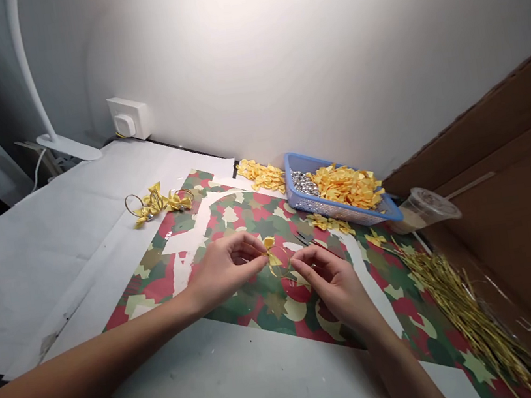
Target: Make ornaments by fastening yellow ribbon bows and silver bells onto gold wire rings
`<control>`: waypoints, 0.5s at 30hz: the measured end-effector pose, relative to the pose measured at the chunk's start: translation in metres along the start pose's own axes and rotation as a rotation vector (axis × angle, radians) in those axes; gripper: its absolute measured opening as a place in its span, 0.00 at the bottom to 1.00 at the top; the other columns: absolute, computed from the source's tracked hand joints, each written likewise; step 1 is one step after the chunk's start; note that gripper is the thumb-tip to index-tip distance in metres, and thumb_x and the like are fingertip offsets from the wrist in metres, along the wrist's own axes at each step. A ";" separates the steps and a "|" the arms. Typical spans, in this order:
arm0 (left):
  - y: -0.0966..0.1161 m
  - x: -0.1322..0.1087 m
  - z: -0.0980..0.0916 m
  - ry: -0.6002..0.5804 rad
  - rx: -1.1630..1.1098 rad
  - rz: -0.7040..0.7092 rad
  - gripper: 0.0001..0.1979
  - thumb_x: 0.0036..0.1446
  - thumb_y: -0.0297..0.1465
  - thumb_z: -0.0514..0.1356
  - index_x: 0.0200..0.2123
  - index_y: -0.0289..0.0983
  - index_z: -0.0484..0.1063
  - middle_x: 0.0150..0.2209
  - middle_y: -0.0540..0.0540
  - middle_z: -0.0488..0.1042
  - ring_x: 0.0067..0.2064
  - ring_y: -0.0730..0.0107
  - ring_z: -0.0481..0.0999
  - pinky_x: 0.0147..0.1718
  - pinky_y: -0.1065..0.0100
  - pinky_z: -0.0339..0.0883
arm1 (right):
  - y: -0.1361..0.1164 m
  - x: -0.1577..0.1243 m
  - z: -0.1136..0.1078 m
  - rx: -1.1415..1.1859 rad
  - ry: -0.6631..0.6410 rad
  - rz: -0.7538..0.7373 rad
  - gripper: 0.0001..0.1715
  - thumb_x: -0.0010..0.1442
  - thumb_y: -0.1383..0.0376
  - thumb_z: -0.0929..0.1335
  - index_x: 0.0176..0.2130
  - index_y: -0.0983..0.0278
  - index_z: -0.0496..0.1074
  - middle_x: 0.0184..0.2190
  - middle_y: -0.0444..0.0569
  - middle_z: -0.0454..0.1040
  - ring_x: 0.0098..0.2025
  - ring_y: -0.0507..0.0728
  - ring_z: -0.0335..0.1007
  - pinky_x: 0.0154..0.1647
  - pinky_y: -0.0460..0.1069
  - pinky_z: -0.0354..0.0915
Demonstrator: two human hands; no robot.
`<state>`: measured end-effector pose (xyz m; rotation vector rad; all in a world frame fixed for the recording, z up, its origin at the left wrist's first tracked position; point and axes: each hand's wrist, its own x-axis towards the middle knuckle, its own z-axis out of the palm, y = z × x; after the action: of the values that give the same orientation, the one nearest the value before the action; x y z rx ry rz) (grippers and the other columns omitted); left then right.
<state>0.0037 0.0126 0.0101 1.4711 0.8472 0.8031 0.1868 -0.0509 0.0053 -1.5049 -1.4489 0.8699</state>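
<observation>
Between my hands is a gold wire ring (283, 274) with a small yellow ribbon bow (271, 251) on its left side. My left hand (228, 263) pinches the bow between thumb and index finger. With thumb and fingertip, my right hand (328, 272) grips the right side of the wire. Scissors (302, 238) lie just behind my right hand, their handles partly hidden by it. Up and to the left sits a cluster of wire rings with yellow bows (157, 203).
A blue basket (346, 210) holds yellow bows and silver bells against the wall. Loose yellow bows (262, 174) lie beside it. At right are a bundle of gold wires (458, 303), a clear plastic cup (425, 209) and cardboard (520, 222). A white lamp (68, 146) stands at left.
</observation>
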 end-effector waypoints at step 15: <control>-0.003 0.002 0.001 -0.060 0.033 -0.026 0.05 0.51 0.30 0.63 0.32 0.36 0.76 0.33 0.47 0.79 0.35 0.71 0.78 0.35 0.71 0.73 | 0.007 0.000 0.010 0.162 -0.059 0.051 0.17 0.59 0.51 0.66 0.32 0.63 0.68 0.27 0.43 0.66 0.25 0.50 0.58 0.24 0.45 0.58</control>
<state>0.0051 0.0140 0.0072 1.5027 0.8364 0.7256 0.1807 -0.0495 -0.0046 -1.4101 -1.3525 1.0445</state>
